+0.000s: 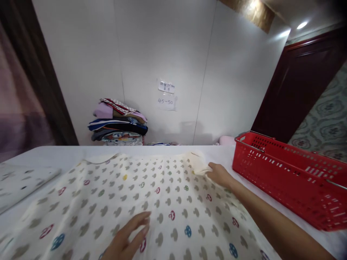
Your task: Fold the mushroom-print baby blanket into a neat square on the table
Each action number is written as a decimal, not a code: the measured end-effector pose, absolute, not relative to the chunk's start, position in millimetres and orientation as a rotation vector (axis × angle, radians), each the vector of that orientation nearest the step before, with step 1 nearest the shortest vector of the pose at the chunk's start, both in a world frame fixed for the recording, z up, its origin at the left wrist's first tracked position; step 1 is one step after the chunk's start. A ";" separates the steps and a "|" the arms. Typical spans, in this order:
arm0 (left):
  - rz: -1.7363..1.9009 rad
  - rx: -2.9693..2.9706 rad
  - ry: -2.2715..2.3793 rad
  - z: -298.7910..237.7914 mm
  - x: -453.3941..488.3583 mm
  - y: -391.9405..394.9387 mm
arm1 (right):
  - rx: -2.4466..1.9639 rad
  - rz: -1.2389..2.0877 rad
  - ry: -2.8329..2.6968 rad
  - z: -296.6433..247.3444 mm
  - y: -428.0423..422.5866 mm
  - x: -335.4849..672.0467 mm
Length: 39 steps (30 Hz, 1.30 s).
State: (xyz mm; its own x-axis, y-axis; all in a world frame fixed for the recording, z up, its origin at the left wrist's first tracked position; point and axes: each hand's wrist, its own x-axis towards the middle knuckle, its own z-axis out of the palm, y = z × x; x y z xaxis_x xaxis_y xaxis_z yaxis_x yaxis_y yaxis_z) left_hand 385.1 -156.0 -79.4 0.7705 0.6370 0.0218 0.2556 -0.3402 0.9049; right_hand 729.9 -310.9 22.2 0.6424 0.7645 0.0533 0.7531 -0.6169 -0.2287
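Observation:
A cream cloth with a mushroom print (168, 191) lies spread over the white table, in grey with a few blue, pink, green and yellow mushrooms. My right hand (219, 175) is closed on the cloth's far right corner, where the edge is turned over and its plain underside shows. Low in the middle, my left hand (128, 234) hovers over or rests on the cloth; I cannot tell which. Its thumb and forefinger are curved, with a gap between them and nothing held.
A red plastic basket (276, 184) with wire handles stands at the right. Another white patterned cloth (24, 182) lies at the left. Behind the table's far edge are a stack of folded fabrics (118, 124) and a wall with paper labels (166, 103).

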 end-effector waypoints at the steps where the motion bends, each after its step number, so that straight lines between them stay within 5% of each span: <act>1: 0.374 1.661 0.661 -64.0 398.5 -172.9 | -2.544 0.071 -1.346 26.9 -314.9 699.1; 5: 0.155 0.768 0.443 -27.1 435.8 -222.8 | -1.895 0.574 -1.861 35.3 -341.5 596.2; 8: 0.185 0.485 0.451 -26.4 432.4 -235.5 | -1.684 0.828 -1.750 25.5 -356.3 578.3; 12: 0.317 0.393 0.526 -37.3 404.1 -238.8 | -1.907 0.783 -1.408 -8.2 -354.9 601.7; 22: 0.401 0.555 0.765 -42.3 366.6 -243.1 | -2.376 0.386 -1.539 -35.3 -331.1 596.5; 32: 0.535 0.791 0.851 -51.3 375.3 -248.3 | -2.232 0.524 -1.382 -37.6 -316.4 586.8; 39: 0.518 0.818 0.867 -49.6 362.8 -247.7 | -1.779 0.316 -1.142 21.0 -350.2 563.1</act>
